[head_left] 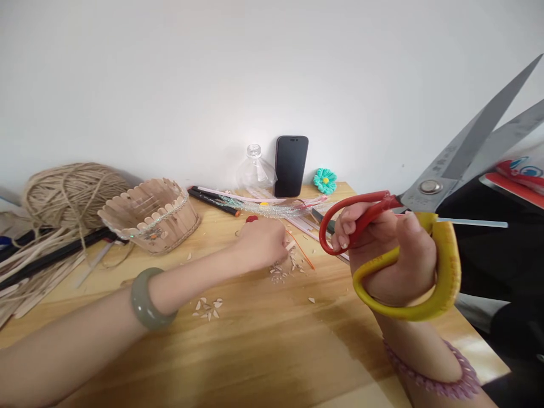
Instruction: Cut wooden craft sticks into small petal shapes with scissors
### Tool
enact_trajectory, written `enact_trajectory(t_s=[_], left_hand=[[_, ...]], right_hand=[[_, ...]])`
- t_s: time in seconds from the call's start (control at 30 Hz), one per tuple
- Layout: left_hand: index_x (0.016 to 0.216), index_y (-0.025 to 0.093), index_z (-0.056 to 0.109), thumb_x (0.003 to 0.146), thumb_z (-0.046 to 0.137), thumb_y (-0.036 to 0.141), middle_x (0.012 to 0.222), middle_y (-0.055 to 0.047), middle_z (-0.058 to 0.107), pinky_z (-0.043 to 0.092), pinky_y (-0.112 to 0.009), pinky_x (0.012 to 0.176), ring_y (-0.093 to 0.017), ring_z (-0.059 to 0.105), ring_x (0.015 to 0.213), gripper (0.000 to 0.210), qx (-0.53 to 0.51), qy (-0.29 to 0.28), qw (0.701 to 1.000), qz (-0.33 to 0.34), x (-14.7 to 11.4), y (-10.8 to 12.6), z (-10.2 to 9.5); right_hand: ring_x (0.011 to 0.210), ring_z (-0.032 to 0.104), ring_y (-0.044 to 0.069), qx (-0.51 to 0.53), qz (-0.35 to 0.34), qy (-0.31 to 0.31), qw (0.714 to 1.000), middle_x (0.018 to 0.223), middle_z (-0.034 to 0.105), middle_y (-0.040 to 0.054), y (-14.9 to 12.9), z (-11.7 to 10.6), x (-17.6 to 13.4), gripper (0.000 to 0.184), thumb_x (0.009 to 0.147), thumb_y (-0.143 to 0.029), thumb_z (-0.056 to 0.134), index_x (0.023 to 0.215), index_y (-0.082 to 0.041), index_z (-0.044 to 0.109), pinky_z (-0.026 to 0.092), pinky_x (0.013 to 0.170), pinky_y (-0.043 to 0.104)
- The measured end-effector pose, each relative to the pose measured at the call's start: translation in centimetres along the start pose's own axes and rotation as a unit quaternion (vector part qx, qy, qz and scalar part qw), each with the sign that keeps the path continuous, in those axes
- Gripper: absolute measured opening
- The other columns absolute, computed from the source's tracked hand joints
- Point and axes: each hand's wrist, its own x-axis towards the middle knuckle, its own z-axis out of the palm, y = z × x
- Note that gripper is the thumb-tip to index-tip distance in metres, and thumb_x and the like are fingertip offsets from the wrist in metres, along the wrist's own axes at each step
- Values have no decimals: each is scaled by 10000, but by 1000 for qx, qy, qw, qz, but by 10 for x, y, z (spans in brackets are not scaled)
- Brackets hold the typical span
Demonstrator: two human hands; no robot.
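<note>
My right hand (pixel 399 249) is raised at the right, gripping a large pair of scissors (pixel 433 181) with one red and one yellow handle loop. The blades stand apart and point up to the right. A thin whitish stick (pixel 474 222) juts out to the right beside the yellow loop; whether the hand holds it too is unclear. My left hand (pixel 266 241) is closed low over the table, by a pile of small wood chips (pixel 280 275). Its fingertips are mostly hidden; a small pale piece shows at their edge. More wood chips (pixel 208 309) lie nearer to me.
A craft-stick basket (pixel 170 226) and a ball of twine (pixel 72 190) are at the left. Along the wall stand a cut clear bottle (pixel 255 173), a phone (pixel 291 167) and a green flower (pixel 325 180). Pens (pixel 216 202) and sparkly stems (pixel 272 209) lie before them.
</note>
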Motion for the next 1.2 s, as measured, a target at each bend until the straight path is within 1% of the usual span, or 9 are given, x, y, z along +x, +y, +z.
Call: enact_trajectory(t_s=[0.13, 0.33, 0.43, 0.5, 0.63, 0.73, 0.83, 1.07, 1.2], left_hand=[[597, 195, 659, 676, 606, 282, 588, -25, 664, 396, -295, 547, -216, 610, 622, 130, -36, -7, 999, 11, 3, -6, -11], [782, 167, 672, 738, 570, 279, 766, -35, 735, 471, -269, 631, -180, 665, 728, 158, -151, -19, 988, 38, -8, -16, -37], [931, 146, 639, 732, 589, 239, 763, -50, 743, 485, -298, 695, -193, 675, 773, 225, -226, -24, 974, 21, -18, -21, -44], [976, 145, 612, 738, 599, 230, 736, -42, 742, 480, -314, 726, -190, 669, 778, 254, -259, -19, 965, 19, -23, -23, -47], [818, 160, 609, 728, 641, 207, 699, -12, 723, 483, -270, 670, -147, 656, 691, 106, -401, -37, 915, 21, -28, -22, -44], [737, 157, 628, 718, 669, 218, 652, 13, 684, 478, -225, 599, -104, 615, 599, 75, -479, -83, 873, 34, -28, -20, -38], [699, 159, 647, 722, 672, 249, 626, 21, 655, 463, -204, 563, -87, 581, 569, 97, -500, -122, 856, 52, -25, -20, -32], [653, 158, 588, 706, 640, 217, 599, 8, 633, 458, -231, 567, -112, 585, 563, 95, -451, -97, 886, 51, -27, -19, -30], [613, 174, 607, 725, 629, 310, 430, 49, 524, 389, -227, 478, -121, 528, 449, 177, -297, -105, 947, 58, -25, -36, -43]], right_hand=[[487, 419, 156, 13, 5, -1, 1000, 589, 469, 18, -1, 2, -1, 358, 712, -545, 614, 611, -202, 630, 299, 467, 312], [497, 420, 138, 41, -3, -8, 999, 604, 468, -7, 6, 0, -2, 282, 748, -471, 596, 662, -206, 637, 299, 465, 295], [473, 426, 135, 7, 0, -2, 1000, 546, 471, -23, 9, -2, 0, 201, 742, -391, 582, 668, -210, 625, 314, 460, 291], [454, 421, 134, -54, 32, -8, 998, 498, 480, -31, 12, -2, 3, 149, 717, -338, 570, 697, -204, 631, 321, 451, 287], [430, 411, 109, -171, 120, -46, 977, 510, 522, -37, 18, 1, 7, 177, 641, -269, 618, 786, -173, 652, 328, 421, 261], [515, 492, 124, -159, 112, -74, 978, 578, 546, -38, 24, 4, 5, 191, 603, -222, 689, 780, -192, 622, 386, 464, 254], [588, 525, 124, -120, 100, -72, 985, 648, 556, -39, 29, 6, 3, 214, 602, -199, 709, 773, -204, 581, 417, 509, 244], [519, 485, 102, -127, 118, -67, 983, 597, 544, -39, 35, 6, 5, 190, 642, -246, 718, 719, -181, 557, 386, 477, 240], [519, 499, 103, -119, 89, -35, 988, 587, 528, -51, 36, 1, 7, 188, 646, -240, 730, 717, -180, 566, 392, 492, 244]])
